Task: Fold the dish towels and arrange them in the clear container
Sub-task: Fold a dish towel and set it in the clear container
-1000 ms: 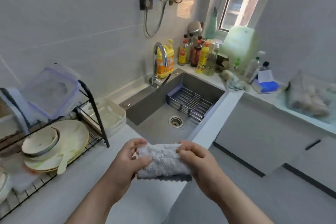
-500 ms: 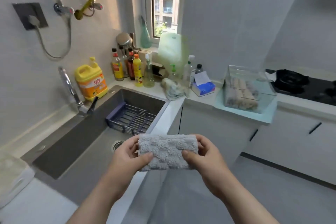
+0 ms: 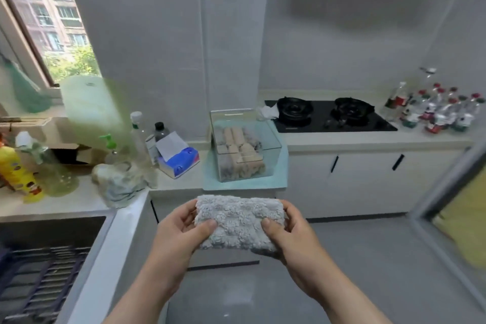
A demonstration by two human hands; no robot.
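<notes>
**Hands, towel and container.** Your left hand (image 3: 181, 229) and right hand (image 3: 292, 231) hold one folded grey towel (image 3: 239, 221) between them, over the floor and short of the counter (image 3: 342, 139). Each hand grips a short end, with the thumb curled onto the near face and the other fingers wrapped behind. The towel is a fluffy, level rectangle, its long side running from hand to hand. Straight beyond the hands, the clear container (image 3: 271, 139) stands on a teal mat (image 3: 280, 179) that reaches the counter's front edge. Inside it, beige and grey rolled towels (image 3: 238, 152) lie packed side by side in rows and fill the lower part; their number cannot be told. Beyond the left hand and to its left sit a blue tissue pack (image 3: 180, 162) with a white sheet standing out of it, several clear bottles (image 3: 142, 134), and a crumpled cloth (image 3: 121, 181) at the counter's corner. Farther left again stands a yellow bottle (image 3: 15, 173). Left of your left forearm is the sink (image 3: 52, 226), with a dark slatted rack (image 3: 36, 279) in it. Beyond the right hand and to its right lies a black hob (image 3: 328, 118) with two burners. Farther right is a cluster of capped bottles (image 3: 441, 110), blurred.
</notes>
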